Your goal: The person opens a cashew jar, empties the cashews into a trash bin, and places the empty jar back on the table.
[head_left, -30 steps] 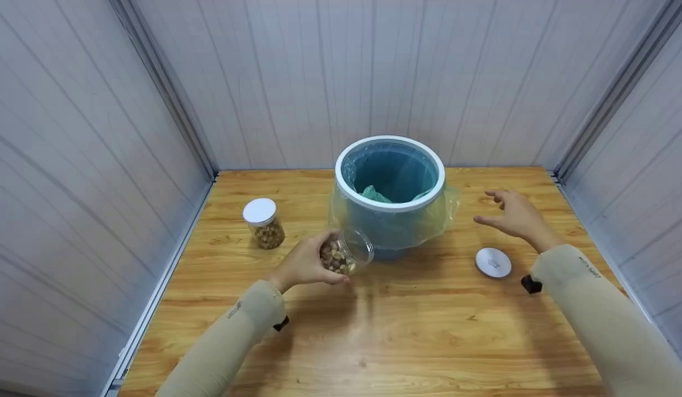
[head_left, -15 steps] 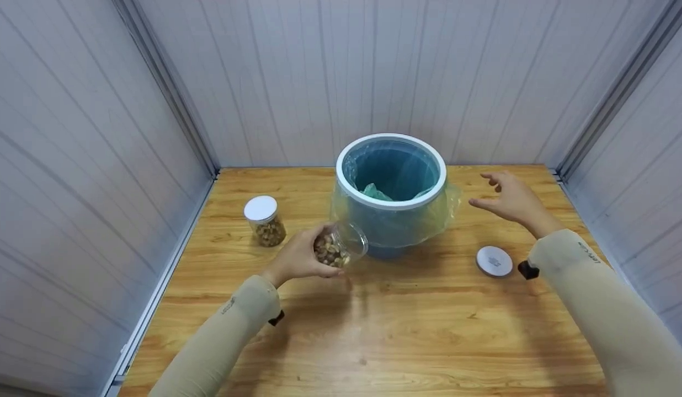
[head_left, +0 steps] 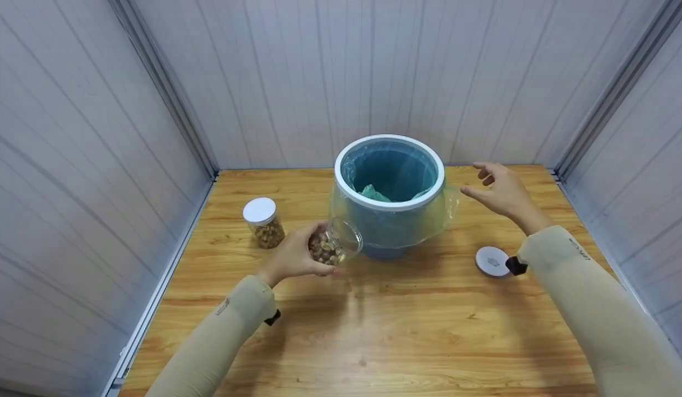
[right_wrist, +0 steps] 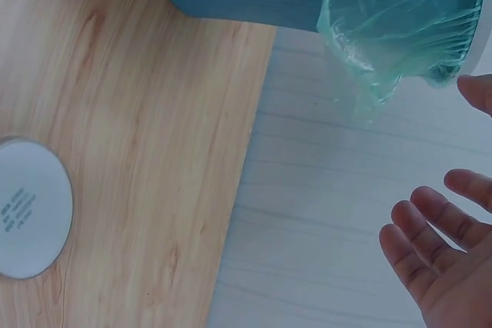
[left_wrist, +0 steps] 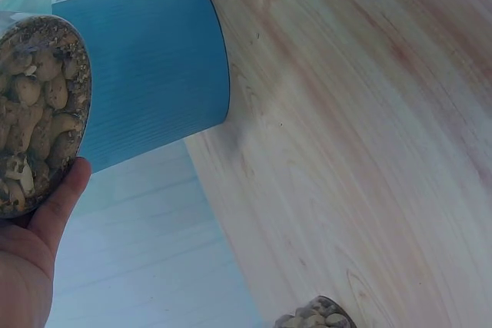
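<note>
plainly, the left hand [head_left: 288,258] has the lidless jar [head_left: 346,234], its thumb and fingers wrapped round the side, with nuts [head_left: 323,249] lying inside. the jar is tilted, not upright: its long axis runs from the palm out to the right, base on the palm side, mouth on the bin's side. the bin [head_left: 390,206] is the thing to measure against. its white rim lies beyond the jar and to the right, and looks higher than the jar's mouth, so the jar sits in front of the bin's near left side rather than over it. whether the jar touches the bag [head_left: 399,231] hanging down outside the bin, i cannot tell.

the right hand [head_left: 505,190] holds nothing; its fingers are loosely bent and spread from the thumb, just beside the bin's right side and near the rim. the loose lid [head_left: 491,261] lies flat on the table [head_left: 418,331], closer to this hand than to the left. on the left hand's far left stands a second jar [head_left: 269,234], upright and capped.
</note>
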Demonstrator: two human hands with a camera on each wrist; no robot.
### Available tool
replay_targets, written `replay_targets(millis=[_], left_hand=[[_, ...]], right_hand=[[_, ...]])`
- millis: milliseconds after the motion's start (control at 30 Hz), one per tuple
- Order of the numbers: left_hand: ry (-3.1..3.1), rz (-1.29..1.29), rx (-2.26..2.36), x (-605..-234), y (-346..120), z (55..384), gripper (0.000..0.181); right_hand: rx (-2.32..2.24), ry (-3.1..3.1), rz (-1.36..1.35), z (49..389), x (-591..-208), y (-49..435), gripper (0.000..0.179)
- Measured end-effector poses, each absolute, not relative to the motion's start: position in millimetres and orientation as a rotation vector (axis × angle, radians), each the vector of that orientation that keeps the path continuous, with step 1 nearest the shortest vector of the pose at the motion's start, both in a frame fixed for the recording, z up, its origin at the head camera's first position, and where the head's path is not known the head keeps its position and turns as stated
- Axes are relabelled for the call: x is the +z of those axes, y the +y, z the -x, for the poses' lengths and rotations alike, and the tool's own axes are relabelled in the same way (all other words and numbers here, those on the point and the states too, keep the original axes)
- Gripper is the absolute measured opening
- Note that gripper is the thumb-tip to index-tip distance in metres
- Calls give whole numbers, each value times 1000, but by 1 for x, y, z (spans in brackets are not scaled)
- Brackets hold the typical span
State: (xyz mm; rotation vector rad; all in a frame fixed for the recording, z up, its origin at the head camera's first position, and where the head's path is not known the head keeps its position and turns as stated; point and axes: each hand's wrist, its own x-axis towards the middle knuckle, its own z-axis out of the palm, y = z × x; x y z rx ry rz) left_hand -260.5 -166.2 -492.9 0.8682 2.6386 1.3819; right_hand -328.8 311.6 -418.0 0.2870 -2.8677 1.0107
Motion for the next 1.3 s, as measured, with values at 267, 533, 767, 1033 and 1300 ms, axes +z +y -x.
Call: replay_targets(millis=[267,533,767,1033,1300], left_hand=[[2675,-865,1354,-490,-168,263,92],[2713,-847,1329,-487,-172,262,97],[2723,-830,1320,-482,-176,262,98],[2758,-848,1316,-478,-180,264,95],[2773,-845,1309,-474,-182,267,98]], right_hand=[[1087,-2845,-293,331,-410,298,78],[1136,-2842,-282,335,-406,289,79],[1198,-2815,-266,338,-401,278,79],[1300,-2773,-264,342,-400,264,77],[1355,-2765,-210,344,-399,254,81]])
